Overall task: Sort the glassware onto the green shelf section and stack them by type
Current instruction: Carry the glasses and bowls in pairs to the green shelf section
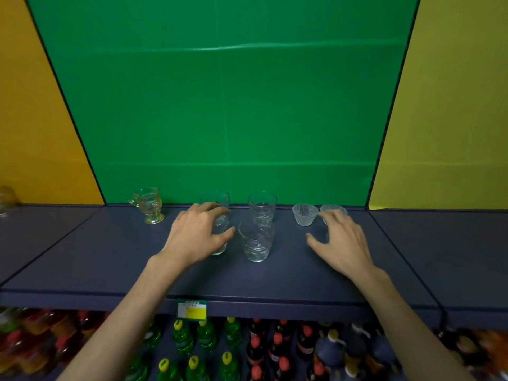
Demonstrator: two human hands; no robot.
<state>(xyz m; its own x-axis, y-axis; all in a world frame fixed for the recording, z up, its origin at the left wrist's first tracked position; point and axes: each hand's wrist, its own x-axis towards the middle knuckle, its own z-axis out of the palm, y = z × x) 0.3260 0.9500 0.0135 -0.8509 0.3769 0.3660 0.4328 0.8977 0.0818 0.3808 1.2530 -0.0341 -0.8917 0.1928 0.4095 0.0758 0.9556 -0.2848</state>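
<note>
On the dark shelf [115,259] in front of the green back panel [220,105] stand clear glasses. My left hand [196,235] curls round a tall patterned tumbler [221,229], which it mostly hides. Two more patterned tumblers stand just to its right, one at the back [262,210] and one in front [257,244]. An amber footed mug [149,206] with a handle sits at the back left. A small frosted bowl [304,215] stands at the back right. My right hand [342,239], fingers spread, reaches over a second frosted bowl [333,208] and hides most of it.
A blurred glass [7,200] stands in the orange section at far left. The yellow section lies to the right. A price tag [192,310] hangs on the shelf's front edge. Several green, red and dark bottles [206,336] fill the shelf below.
</note>
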